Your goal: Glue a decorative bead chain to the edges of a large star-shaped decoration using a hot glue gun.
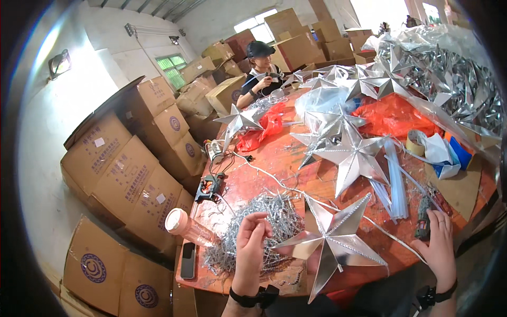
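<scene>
A large silver five-pointed star [330, 238] with sparkly trim along its ridges lies at the table's near edge, between my hands. My left hand [252, 245] is closed beside its left point, fingers pinched; what they hold, if anything, I cannot make out. A tangled heap of silver tinsel trim [282, 211] lies behind and around that hand. On the right, my right hand [439, 243] is around a dark hot glue gun [422, 219], fingers along one side and thumb at its lower end. Next to it lies a red-handled tool [441, 201].
Clear glue sticks [395, 179] lie right of the middle, before more silver stars [353, 153]. A white cord [274, 182] crosses the red table. A pink-lidded bottle [190, 227] and a phone [188, 260] are at left. Across the table sits a co-worker [260, 74]; cartons [127, 174] line the left.
</scene>
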### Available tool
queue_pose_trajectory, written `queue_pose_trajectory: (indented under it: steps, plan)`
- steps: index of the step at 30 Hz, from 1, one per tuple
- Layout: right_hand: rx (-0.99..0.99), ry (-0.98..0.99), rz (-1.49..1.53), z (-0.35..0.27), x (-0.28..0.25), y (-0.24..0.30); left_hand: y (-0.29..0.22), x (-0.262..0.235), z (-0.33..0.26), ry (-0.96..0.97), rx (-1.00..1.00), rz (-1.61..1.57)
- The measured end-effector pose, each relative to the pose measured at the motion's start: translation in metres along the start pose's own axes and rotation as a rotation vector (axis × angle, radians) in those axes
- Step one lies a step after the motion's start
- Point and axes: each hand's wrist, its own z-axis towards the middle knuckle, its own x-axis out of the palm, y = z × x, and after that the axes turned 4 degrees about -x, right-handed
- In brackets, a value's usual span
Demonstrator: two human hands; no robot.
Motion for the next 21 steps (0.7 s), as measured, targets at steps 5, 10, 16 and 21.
queue_pose_trajectory:
  steps: [5, 10, 16, 21]
  plan:
    - [0.122, -0.027, -0.022, 0.002, 0.009, -0.007, 0.003, -0.006, 0.005, -0.058, 0.000, 0.078]
    - [0.009, -0.045, -0.108, -0.001, 0.006, -0.013, 0.009, -0.012, 0.007, 0.097, -0.151, 0.012]
    - [-0.064, 0.059, -0.247, 0.015, -0.022, -0.011, 0.011, -0.016, 0.001, 0.141, -0.343, -0.156]
    - [-0.334, -0.355, -0.431, 0.035, -0.037, -0.014, 0.009, -0.017, -0.009, 0.188, -0.234, -0.342]
